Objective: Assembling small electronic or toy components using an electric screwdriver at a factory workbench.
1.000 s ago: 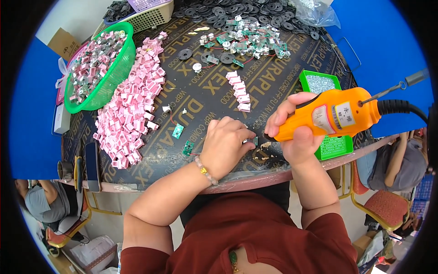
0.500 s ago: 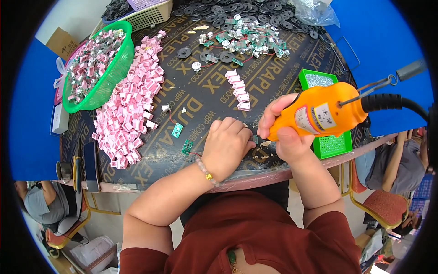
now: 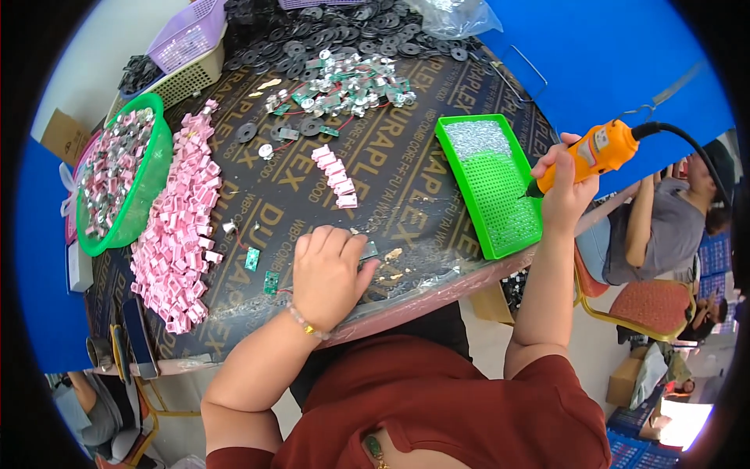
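My right hand (image 3: 567,184) is wrapped around an orange electric screwdriver (image 3: 598,152). Its dark tip points down-left at the right edge of a green tray (image 3: 461,191) with a perforated floor and a heap of small silver screws (image 3: 480,137). On the table's near side rests my left hand (image 3: 328,270), back up, fingers curled down and thumb alongside. A small dark-green piece (image 3: 369,250) shows beside its fingers; what lies under them is hidden. Left of it are two little green circuit boards (image 3: 251,259), and beyond it a row of pink plastic housings (image 3: 334,177).
A large pile of pink housings (image 3: 180,227) lies at left, beside a green basket (image 3: 158,156) of assembled parts. Wired circuit boards (image 3: 351,84) and black discs (image 3: 344,35) are heaped at the back. A cable (image 3: 695,141) runs from the screwdriver. Other people sit at right and left.
My right hand has carried the screwdriver rightward, from near my left hand to the green tray, and tilted it. My left hand keeps its place by the small piece. The whole view has shifted.
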